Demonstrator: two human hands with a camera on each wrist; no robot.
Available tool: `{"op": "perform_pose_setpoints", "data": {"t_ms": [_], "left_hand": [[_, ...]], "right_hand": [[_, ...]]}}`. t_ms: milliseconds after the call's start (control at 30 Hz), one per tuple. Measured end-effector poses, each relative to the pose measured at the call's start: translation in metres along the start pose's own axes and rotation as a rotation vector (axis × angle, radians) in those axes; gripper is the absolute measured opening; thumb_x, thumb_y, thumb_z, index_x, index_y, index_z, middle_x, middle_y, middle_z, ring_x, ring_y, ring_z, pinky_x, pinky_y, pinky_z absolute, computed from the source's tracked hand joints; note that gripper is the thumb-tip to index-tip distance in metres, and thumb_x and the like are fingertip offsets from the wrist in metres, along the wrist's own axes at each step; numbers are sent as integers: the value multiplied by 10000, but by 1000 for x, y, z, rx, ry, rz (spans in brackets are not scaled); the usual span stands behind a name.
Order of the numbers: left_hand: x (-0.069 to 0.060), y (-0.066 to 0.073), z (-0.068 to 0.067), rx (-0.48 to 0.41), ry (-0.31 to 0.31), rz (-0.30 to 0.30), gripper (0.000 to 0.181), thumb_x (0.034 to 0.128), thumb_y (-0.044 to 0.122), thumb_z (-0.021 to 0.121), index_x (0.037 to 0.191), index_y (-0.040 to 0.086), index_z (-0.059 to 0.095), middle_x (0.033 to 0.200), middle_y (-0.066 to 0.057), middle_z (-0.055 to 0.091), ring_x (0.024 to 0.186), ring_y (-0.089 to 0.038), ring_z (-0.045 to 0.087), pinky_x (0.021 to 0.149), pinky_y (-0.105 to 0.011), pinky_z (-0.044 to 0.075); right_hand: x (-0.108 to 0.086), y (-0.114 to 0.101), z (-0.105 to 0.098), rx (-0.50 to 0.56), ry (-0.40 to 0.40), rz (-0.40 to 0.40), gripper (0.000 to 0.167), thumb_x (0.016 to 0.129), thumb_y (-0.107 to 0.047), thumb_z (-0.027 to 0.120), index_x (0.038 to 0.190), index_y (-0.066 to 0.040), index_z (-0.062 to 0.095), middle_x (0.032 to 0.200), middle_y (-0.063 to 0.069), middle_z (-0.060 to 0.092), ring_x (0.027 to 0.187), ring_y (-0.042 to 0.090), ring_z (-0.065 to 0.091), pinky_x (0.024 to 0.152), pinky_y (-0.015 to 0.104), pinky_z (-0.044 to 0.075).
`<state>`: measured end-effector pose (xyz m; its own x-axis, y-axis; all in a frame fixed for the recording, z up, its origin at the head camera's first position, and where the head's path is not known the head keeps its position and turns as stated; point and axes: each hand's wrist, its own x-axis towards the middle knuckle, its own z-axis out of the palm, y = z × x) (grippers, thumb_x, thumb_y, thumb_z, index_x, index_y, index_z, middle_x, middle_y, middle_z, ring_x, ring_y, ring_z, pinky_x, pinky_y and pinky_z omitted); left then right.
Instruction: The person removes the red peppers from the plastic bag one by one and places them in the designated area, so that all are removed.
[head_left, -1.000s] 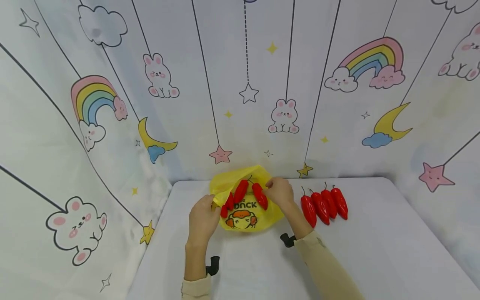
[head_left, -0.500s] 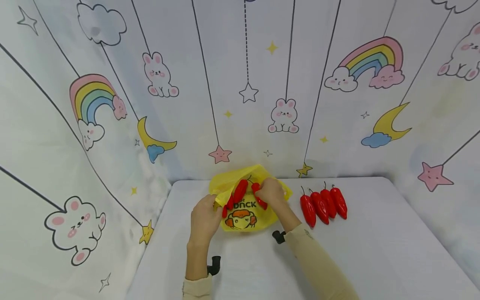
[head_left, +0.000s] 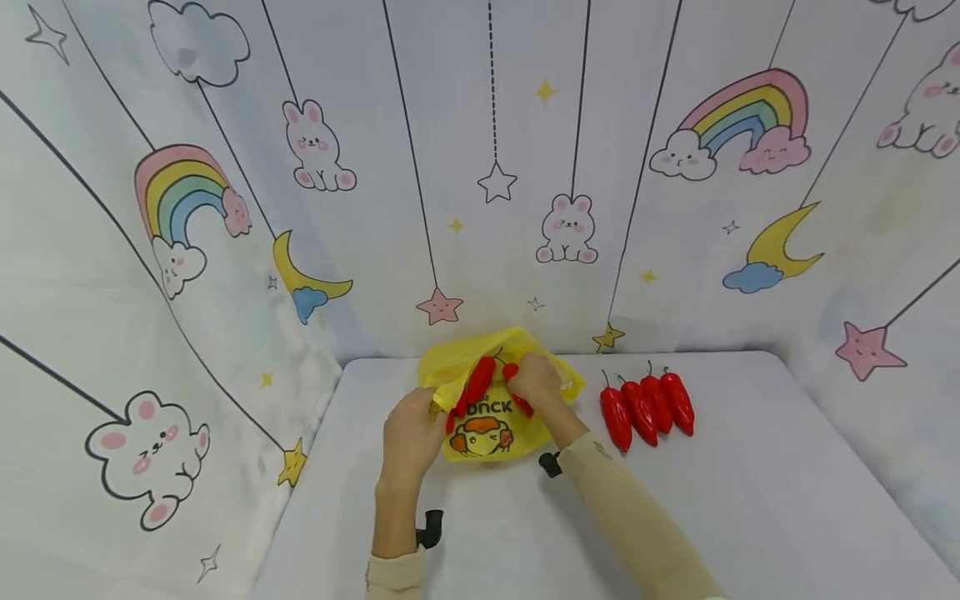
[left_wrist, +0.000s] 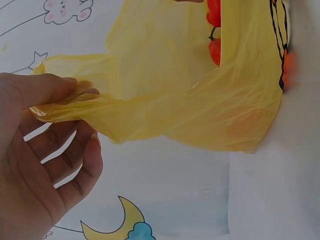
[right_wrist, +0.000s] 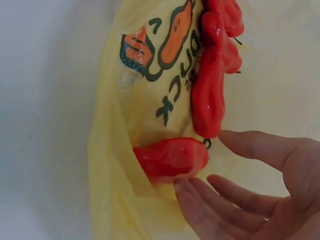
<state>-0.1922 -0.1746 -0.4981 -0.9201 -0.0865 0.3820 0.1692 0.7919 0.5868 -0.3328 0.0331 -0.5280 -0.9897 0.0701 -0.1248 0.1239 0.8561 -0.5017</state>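
Observation:
A yellow plastic bag (head_left: 534, 433) with a cartoon duck print lies on the white table, its mouth held up at the left. My left hand (head_left: 411, 433) pinches the rim between thumb and fingers; thin bag film (left_wrist: 150, 115) stretches from it in the left wrist view. Several red chili peppers (head_left: 480, 381) are in the bag. My right hand (head_left: 538, 383) is inside the mouth. In the right wrist view its fingertips touch or nearly touch one chili pepper (right_wrist: 172, 159), while the spread thumb is beside another chili pepper (right_wrist: 209, 105).
Several more red chili peppers (head_left: 639, 413) lie in a row on the table (head_left: 750, 500), right of the bag. A cloth backdrop (head_left: 495, 267) with rabbits and rainbows rises behind the table. A dark wrist mount (head_left: 431, 528) sticks out beside the left forearm.
My right hand has moved left and further into the bag, over the chili pepper at its right side. The left hand keeps its pinch on the rim with only a slight shift.

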Motion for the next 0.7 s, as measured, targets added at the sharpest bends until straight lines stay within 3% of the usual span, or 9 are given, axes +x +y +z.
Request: {"op": "perform_pose_setpoints", "data": {"t_ms": [233, 700], "left_hand": [[0, 0, 0, -1, 10, 4, 172, 907, 53, 700, 1061, 107, 755, 920, 3, 692, 763, -142, 579, 718, -338, 533], [1, -3, 0, 1, 14, -2, 157, 908, 46, 697, 1045, 100, 752, 875, 24, 657, 730, -148, 557, 689, -323, 510]], "right_hand": [[2, 0, 2, -34, 6, 23, 267, 789, -186, 830, 919, -53, 639, 874, 96, 630, 734, 281, 609, 616, 377, 493], [7, 6, 15, -59, 1, 14, 298, 754, -219, 906, 862, -66, 673, 837, 77, 648, 713, 260, 617, 616, 389, 520]]}}
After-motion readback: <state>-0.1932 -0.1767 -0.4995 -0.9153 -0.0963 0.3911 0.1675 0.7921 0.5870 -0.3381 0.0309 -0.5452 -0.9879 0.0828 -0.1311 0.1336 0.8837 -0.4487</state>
